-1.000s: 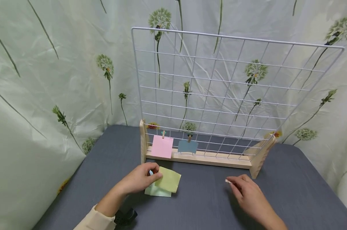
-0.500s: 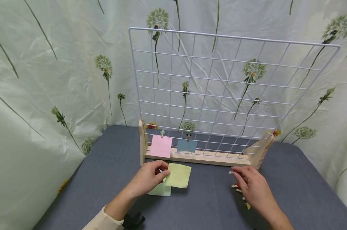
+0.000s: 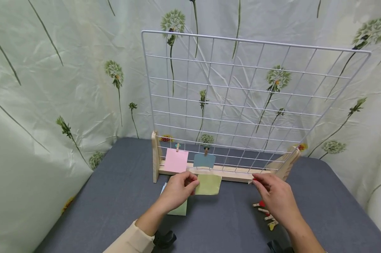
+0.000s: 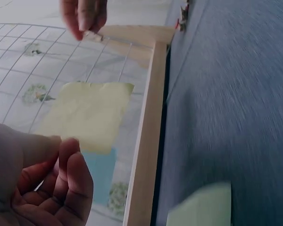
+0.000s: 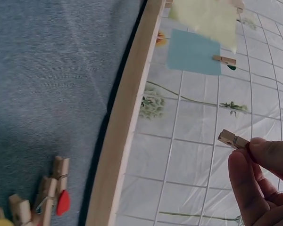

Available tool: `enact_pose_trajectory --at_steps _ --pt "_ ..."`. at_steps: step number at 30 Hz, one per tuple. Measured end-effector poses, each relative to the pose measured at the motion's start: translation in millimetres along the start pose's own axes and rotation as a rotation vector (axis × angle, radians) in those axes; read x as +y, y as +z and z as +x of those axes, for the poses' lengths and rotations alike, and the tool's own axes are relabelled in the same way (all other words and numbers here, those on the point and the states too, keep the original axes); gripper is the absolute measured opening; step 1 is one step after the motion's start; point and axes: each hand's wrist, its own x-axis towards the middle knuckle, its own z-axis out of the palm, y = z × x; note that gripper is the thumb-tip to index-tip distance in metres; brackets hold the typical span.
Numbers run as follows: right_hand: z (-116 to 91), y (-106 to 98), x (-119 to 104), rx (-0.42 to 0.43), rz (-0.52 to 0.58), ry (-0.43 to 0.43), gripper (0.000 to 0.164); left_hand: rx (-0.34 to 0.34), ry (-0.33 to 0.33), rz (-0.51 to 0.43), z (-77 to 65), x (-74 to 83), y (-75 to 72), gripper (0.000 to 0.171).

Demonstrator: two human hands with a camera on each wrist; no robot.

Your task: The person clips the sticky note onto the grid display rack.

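My left hand (image 3: pixel 178 189) pinches a yellow paper square (image 3: pixel 209 184) by its left edge, raised in front of the wire grid (image 3: pixel 241 105). Between thumb and fingertips, my right hand (image 3: pixel 274 196) holds a small wooden clothespin (image 5: pixel 233 139), its jaws pointing left toward the paper. A pink paper (image 3: pixel 176 160) and a blue paper (image 3: pixel 204 160) hang low on the grid, each under a wooden clothespin. Partly hidden below my left hand lies a green paper (image 3: pixel 179 208), with a bit of light blue paper showing beside it.
Several loose clothespins (image 3: pixel 266 214) with red and yellow ornaments lie on the dark grey table (image 3: pixel 222 225) below my right hand. A wooden stand (image 3: pixel 234 174) supports the grid. Behind it hangs a flower-patterned curtain (image 3: pixel 83 70).
My left hand has carried the yellow paper up and right, away from the green one. With the clothespin, my right hand has moved up toward the grid, uncovering the loose clothespins.
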Motion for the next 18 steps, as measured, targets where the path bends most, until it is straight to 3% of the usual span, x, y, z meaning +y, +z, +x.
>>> enact_pose_trajectory --at_steps 9,18 --pt "21 2 -7 -0.006 -0.004 -0.009 0.018 0.062 -0.011 0.006 24.8 12.7 35.9 0.008" --pt "44 9 -9 -0.037 -0.005 -0.044 0.017 0.094 0.044 0.029 54.9 25.1 59.0 0.018"
